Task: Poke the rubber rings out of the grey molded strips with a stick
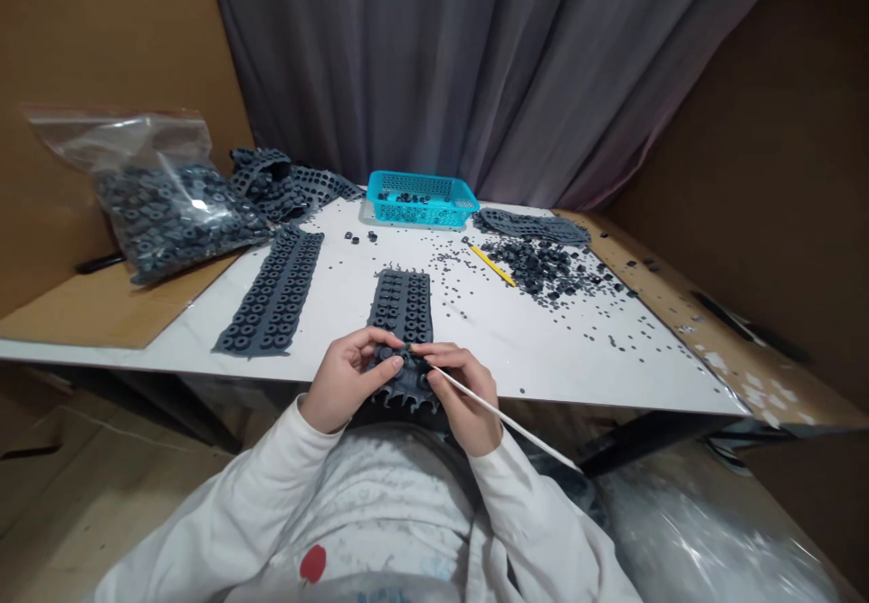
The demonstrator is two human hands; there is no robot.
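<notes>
A dark grey rubber sheet (pixel 402 306) of moulded rings lies on the white table (pixel 543 349), its near end hanging over the front edge. My left hand (pixel 343 381) pinches that near end with thumb and fingers closed. My right hand (pixel 462 395) is closed too, gripping the sheet's near end and a thin white stick (pixel 516 424) that slants down to the right.
A second rubber sheet (pixel 275 291) lies to the left. A clear bag of rings (pixel 163 209) and a heap of sheets (pixel 285 182) sit at back left. A blue basket (pixel 421 198), a yellow pencil (pixel 492 265) and several loose rings (pixel 549 268) are farther back.
</notes>
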